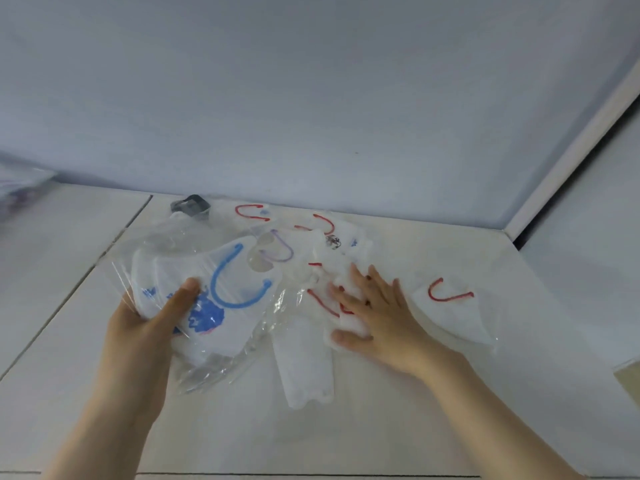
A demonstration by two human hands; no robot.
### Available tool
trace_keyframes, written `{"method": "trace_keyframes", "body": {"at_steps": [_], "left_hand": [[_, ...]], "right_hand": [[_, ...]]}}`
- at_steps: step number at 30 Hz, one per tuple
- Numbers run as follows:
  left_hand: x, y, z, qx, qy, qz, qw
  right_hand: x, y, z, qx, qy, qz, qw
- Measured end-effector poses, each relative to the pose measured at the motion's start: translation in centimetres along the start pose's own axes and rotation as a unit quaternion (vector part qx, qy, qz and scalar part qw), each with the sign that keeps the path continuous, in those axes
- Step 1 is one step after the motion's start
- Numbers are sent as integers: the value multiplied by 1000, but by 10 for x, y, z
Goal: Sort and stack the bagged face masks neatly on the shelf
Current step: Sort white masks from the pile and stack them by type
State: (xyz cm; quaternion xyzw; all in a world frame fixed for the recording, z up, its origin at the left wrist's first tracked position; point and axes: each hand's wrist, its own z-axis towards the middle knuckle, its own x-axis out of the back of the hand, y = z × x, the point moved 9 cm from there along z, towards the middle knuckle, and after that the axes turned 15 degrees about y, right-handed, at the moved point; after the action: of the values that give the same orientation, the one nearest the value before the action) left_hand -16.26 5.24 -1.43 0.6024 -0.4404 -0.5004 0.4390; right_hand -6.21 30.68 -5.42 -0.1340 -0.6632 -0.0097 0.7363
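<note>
Several white face masks in clear plastic bags lie scattered on a white shelf [415,410]. My left hand [145,327] grips a bagged mask with a blue ear loop and blue print [228,292], thumb on top, lifting its left edge. My right hand [377,313] lies flat with straight fingers on a bagged mask with red loops [349,323]. Another red-loop mask [453,313] lies to the right of that hand. A purple-loop mask [277,251] and more red-loop masks [252,213] sit behind. A plain white mask [304,365] lies in front.
A small dark clip-like object [190,204] sits by the back wall [311,116]. The shelf's right side wall [588,220] rises at the right. A blurred bagged pile [20,188] is at the far left, and a beige corner [630,375] at the right edge.
</note>
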Motion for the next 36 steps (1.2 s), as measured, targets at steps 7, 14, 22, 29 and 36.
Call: {"method": "trace_keyframes", "body": {"at_steps": [7, 14, 22, 29, 36], "left_hand": [[-11, -16, -43, 1, 45, 1, 999], [-7, -18, -56, -5, 80, 8, 997], [6, -17, -49, -10, 87, 5, 996], [6, -4, -37, -28, 77, -18, 996], [-21, 9, -28, -36, 47, -49, 997]], "right_hand": [[43, 39, -42, 93, 191, 102, 972], [52, 97, 89, -215, 141, 91, 962], [21, 76, 130, -328, 36, 380, 864], [94, 79, 132, -287, 152, 500, 803], [189, 78, 94, -154, 332, 347, 864]]}}
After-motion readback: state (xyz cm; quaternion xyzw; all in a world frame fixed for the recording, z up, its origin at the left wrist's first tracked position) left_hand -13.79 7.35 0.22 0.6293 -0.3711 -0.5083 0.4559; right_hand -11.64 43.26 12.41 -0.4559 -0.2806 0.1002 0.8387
